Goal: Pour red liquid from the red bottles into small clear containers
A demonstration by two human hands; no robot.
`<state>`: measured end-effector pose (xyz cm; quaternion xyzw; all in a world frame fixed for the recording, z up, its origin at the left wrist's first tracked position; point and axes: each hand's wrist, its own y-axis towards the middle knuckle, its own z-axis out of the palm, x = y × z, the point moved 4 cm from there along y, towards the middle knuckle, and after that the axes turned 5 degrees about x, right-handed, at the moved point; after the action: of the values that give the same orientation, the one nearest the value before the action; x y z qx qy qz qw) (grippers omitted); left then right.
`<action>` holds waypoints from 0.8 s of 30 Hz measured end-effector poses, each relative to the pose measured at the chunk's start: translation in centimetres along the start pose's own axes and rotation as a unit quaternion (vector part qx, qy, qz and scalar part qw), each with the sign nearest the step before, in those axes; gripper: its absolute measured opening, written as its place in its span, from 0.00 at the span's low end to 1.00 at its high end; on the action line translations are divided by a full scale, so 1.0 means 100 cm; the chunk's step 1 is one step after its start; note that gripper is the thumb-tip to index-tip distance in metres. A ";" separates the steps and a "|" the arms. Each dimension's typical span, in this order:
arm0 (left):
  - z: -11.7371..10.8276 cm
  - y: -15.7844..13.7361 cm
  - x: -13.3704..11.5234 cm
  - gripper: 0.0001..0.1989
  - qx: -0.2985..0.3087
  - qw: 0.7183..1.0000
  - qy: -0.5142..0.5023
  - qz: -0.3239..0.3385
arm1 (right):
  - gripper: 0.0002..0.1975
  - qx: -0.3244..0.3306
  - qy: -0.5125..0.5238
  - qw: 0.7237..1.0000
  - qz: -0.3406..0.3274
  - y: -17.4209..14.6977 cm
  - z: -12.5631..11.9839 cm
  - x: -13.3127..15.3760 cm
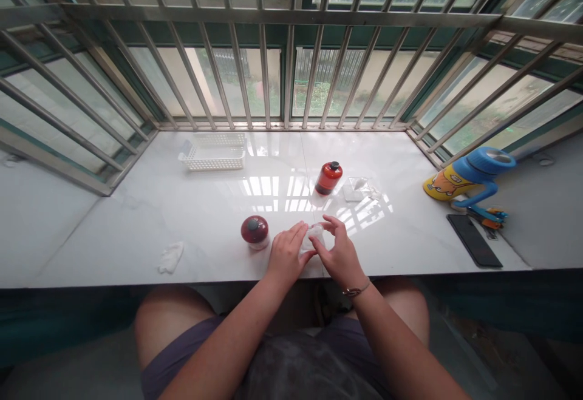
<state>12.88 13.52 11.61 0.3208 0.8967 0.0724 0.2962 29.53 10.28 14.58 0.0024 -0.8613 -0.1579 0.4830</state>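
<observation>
Between my two hands, low over the front of the white tabletop, is a small translucent box-like piece (313, 238); its exact kind is hard to make out. My left hand (288, 249) grips its left side, fingers together on top and thumb underneath. From the right, my right hand (337, 253) pinches it with thumb and fingers curved around the edge. Just left of my left hand stands a dark red bottle (255, 232) with a black cap. Beyond my right hand is a brighter red bottle (328, 179), also black-capped, beside a clear flat square piece (356, 189).
A white perforated basket (214, 160) sits at the back left. Crumpled white tissue (170, 257) lies front left. At the right are a blue and yellow drinking bottle (449, 181), keys (489, 216) and a black phone (474, 241). Metal window bars (291, 17) enclose the far side.
</observation>
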 end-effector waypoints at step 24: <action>-0.001 -0.001 -0.002 0.37 -0.013 1.000 -0.007 -0.005 | 0.34 -0.060 0.057 0.997 0.004 -0.001 -0.022 0.032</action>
<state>12.84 13.36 11.77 0.3132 0.8952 0.0807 0.3066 29.63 9.04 18.31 -0.0207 -0.8213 -0.2072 0.5312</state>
